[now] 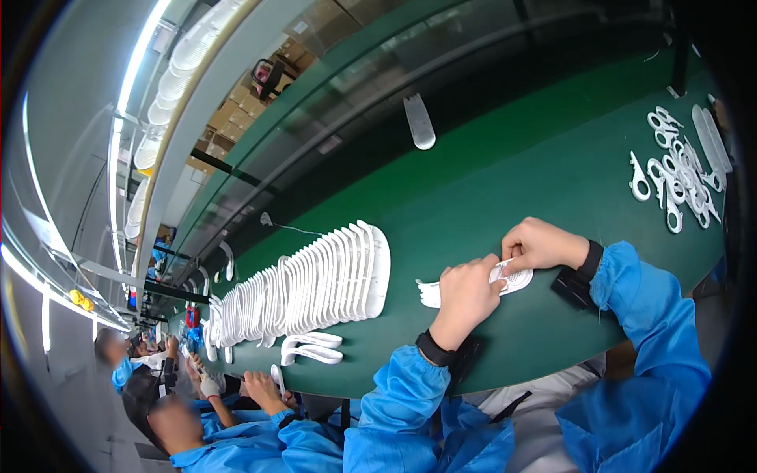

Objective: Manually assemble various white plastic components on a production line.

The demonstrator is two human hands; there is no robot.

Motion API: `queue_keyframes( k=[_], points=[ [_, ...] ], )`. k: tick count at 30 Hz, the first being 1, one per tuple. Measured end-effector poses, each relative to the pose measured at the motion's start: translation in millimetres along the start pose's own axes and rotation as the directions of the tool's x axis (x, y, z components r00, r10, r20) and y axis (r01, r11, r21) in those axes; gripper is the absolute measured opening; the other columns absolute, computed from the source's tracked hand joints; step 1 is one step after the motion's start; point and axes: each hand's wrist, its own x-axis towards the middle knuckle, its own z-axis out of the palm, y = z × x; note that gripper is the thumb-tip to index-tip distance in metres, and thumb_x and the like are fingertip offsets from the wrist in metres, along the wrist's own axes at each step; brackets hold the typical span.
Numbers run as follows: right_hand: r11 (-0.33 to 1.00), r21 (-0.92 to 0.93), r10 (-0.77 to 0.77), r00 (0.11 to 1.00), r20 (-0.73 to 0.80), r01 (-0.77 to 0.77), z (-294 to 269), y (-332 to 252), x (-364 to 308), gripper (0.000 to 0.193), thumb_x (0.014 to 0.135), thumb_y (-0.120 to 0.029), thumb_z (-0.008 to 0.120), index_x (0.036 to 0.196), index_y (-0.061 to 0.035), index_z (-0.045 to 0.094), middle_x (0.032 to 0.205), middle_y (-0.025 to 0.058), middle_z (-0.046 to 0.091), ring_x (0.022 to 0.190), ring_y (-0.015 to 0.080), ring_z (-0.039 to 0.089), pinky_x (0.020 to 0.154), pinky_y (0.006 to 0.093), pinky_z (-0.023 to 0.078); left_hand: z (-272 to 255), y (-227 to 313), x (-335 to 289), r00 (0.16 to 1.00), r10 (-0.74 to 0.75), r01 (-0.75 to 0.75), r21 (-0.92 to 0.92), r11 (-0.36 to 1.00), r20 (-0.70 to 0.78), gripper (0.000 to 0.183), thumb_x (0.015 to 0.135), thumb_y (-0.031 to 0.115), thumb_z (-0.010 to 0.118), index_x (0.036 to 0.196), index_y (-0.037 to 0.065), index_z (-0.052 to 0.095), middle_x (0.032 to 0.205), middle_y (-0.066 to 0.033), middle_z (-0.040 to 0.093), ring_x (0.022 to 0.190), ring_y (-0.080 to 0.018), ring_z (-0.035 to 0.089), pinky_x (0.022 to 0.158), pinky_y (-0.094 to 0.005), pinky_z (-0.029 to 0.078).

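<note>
A long white plastic part (516, 281) with a rounded, slotted right end lies on the green table in front of me. Its notched left end (428, 294) sticks out beyond my left hand (467, 301). My left hand is closed over the middle of the part, fingers bent down onto it. From the far side, my right hand (542, 246) pinches at the part close to the left fingertips. The fingers of both hands nearly meet there, and they hide whether a smaller piece lies between them.
A long row of white curved parts (315, 276) stands left, with loose curved pieces (314, 347) before it. White ring-ended pieces (676, 177) are heaped at right beside long white strips (711, 146). One white shell (419, 124) lies far back. A co-worker's hand (264, 392) works at left.
</note>
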Motion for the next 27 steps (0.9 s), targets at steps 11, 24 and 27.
queue_keyframes(
  k=[11,24,27],
  points=[
    [0.996,0.083,0.029,0.999,-0.013,-0.028,-37,3,-3,0.025,0.084,-0.025,0.072,0.083,-0.0003,0.069,0.060,0.0032,0.062,0.054,0.0075,0.053,0.050,0.0281,0.041,-24,-30,37,0.957,0.233,-0.284,-0.378,0.881,-0.175,0.035,0.079,0.016,0.072,0.109,0.002,0.064,0.101,-0.0152,0.068,0.094,-0.0304,0.066,0.081,-0.0364,0.051],
    [0.950,-0.148,-0.063,0.294,-0.954,-0.275,-91,98,15,0.028,0.082,-0.016,0.063,0.105,0.0000,0.063,0.100,0.0209,0.064,0.082,0.0362,0.065,0.072,0.0423,0.054,0,-73,228,0.903,-0.009,-0.007,-0.036,0.999,-0.431,0.046,0.078,0.024,0.071,0.117,0.001,0.062,0.114,-0.0243,0.064,0.108,-0.0397,0.061,0.093,-0.0440,0.047],
    [0.998,0.066,0.047,0.504,-0.862,0.020,-87,89,42,0.039,0.094,-0.025,0.055,0.127,-0.0059,0.050,0.114,0.0216,0.061,0.076,0.0309,0.066,0.066,0.0393,0.054,-7,-97,239,0.928,-0.063,-0.024,-0.228,0.973,-0.366,0.054,0.082,0.028,0.070,0.128,0.003,0.058,0.114,-0.0202,0.066,0.106,-0.0370,0.063,0.094,-0.0451,0.047]
  ],
)
